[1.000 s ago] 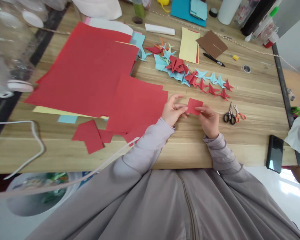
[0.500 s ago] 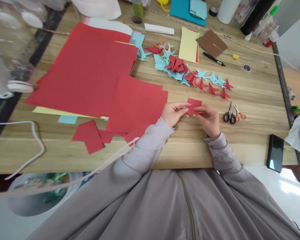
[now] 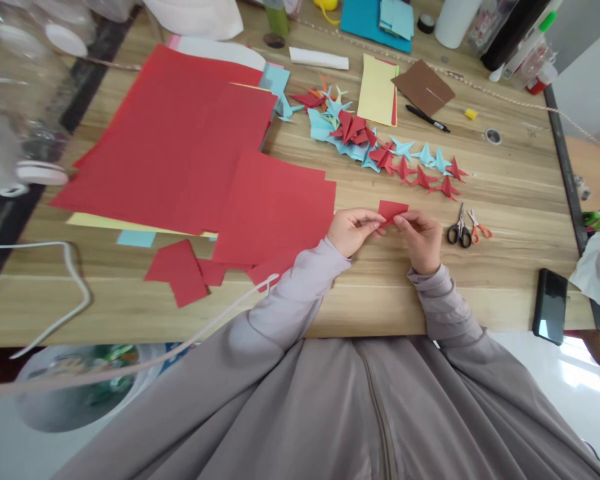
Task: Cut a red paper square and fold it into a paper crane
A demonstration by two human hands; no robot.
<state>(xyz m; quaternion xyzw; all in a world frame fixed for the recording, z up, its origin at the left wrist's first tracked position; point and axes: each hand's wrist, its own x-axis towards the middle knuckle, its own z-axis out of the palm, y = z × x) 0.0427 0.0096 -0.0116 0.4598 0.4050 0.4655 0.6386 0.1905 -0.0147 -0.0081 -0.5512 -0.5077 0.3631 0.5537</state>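
Observation:
A small red paper square (image 3: 392,209) sits between my two hands just above the wooden table (image 3: 510,193). My left hand (image 3: 351,230) pinches its left edge with thumb and fingers closed. On the other side, my right hand (image 3: 422,239) pinches the right edge, fingers bent over the paper. The piece looks partly folded, with only its upper part showing above my fingers. Both grey sleeves rest on the table's front edge.
Large red sheets (image 3: 190,147) cover the left of the table, with red offcuts (image 3: 180,270) near the front. Folded red and blue paper shapes (image 3: 380,150) lie beyond my hands. Two scissors (image 3: 463,230) lie to the right, a phone (image 3: 550,305) at the front right edge, a pen (image 3: 427,119) farther back.
The red square has been folded down and shows less area. Both hands have closed in on it and shifted slightly toward me.

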